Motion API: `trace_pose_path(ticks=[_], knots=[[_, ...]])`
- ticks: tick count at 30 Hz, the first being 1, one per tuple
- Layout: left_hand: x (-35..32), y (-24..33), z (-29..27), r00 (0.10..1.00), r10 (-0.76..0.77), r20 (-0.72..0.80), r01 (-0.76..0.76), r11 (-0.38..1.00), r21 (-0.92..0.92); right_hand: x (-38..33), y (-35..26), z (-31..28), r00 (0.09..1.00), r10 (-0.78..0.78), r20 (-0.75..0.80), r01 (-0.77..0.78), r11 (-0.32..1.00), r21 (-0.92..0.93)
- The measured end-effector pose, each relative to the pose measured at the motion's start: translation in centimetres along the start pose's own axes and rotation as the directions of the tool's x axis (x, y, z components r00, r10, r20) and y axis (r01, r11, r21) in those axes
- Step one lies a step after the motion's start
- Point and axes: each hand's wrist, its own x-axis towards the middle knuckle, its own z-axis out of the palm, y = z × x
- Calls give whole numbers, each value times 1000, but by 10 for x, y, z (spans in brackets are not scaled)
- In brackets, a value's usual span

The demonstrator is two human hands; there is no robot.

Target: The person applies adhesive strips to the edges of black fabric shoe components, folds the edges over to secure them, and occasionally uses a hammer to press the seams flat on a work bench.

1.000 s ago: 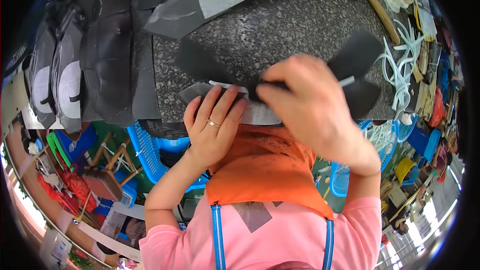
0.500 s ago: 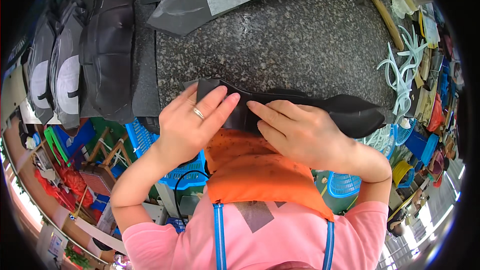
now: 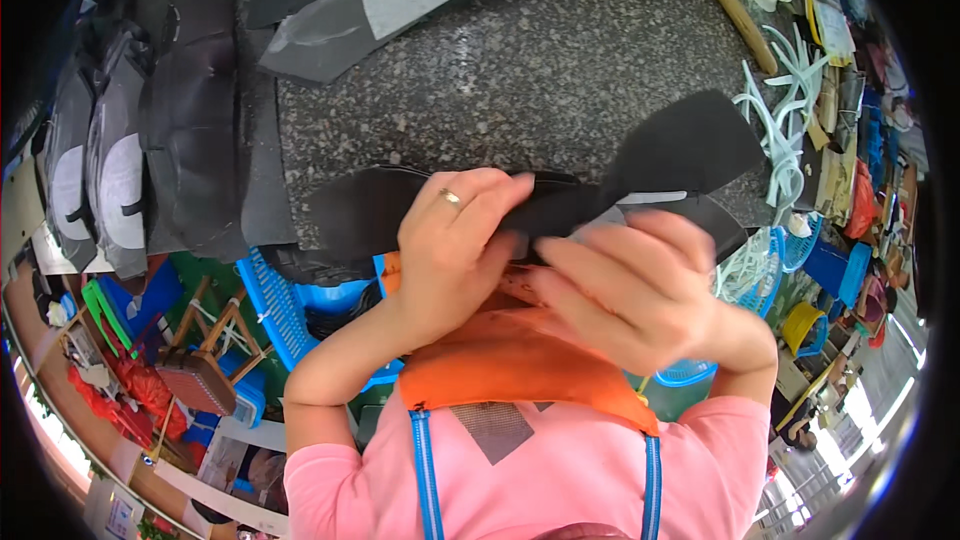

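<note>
Nearest, over an orange apron [image 3: 520, 365], two hands work one long black cut piece [image 3: 560, 205] held just above the near edge of the counter [image 3: 520, 70]: the left hand [image 3: 450, 255], with one ring, has its fingers [image 3: 490, 195] curled closed over the piece's middle, while the right hand [image 3: 640, 295] spreads its fingers loosely under its right part, gripping nothing firmly. Beyond lies the speckled grey stone counter, with a stack of dark pieces [image 3: 150, 160] at its left and white straps [image 3: 780, 90] at its right.
</note>
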Motion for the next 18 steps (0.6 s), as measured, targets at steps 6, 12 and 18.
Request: trace_pose_path(ticks=[6, 12, 18], knots=[[14, 29, -3, 982, 89, 169, -125, 970, 211, -35, 30, -20, 888, 329, 320, -214, 914, -344], [32, 21, 9, 948, 119, 293, -133, 991, 27, -50, 40, -20, 729, 535, 427, -573, 818, -48], [31, 39, 24, 771, 385, 506, -624, 617, 480, -62, 49, 3, 704, 706, 73, -704, 681, 202]])
